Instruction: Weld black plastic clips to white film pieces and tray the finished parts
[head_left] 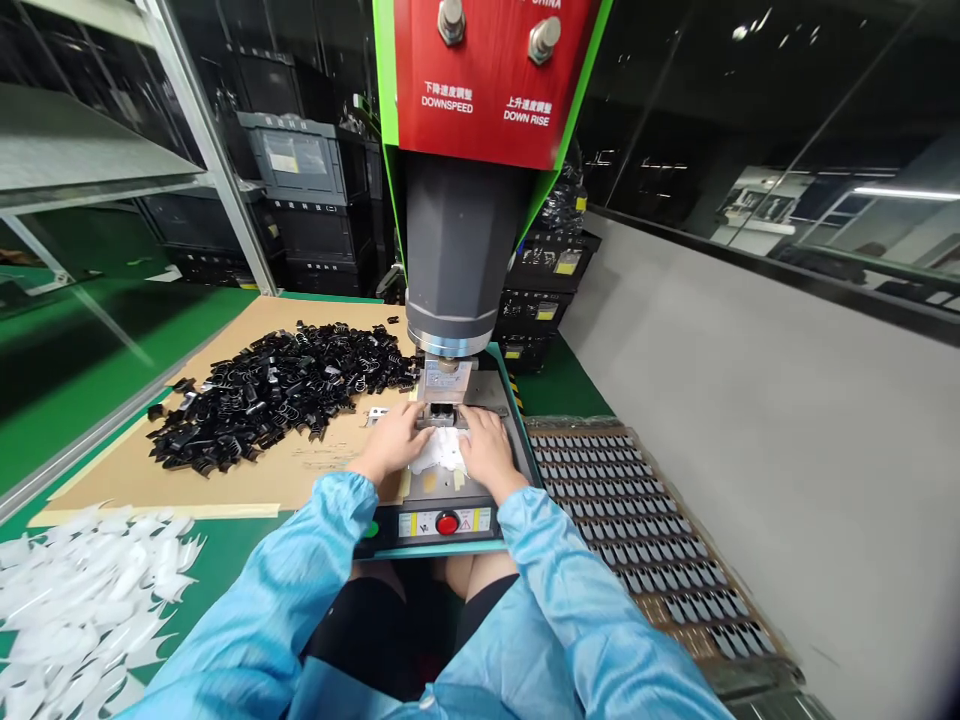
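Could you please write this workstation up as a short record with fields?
left hand: fingers at the fixture's left side, grip unclear
right hand: fingers at its right side, grip unclear
fixture: metal, below the machine head, black part at it
left: heaped black parts
near left: loose white pieces
right: grey parts in rows
front: red button

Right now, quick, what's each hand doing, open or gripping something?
Left hand: at the near side of the small metal fixture; grip can't be told.
Right hand: at the fixture's other side; grip can't be told either.
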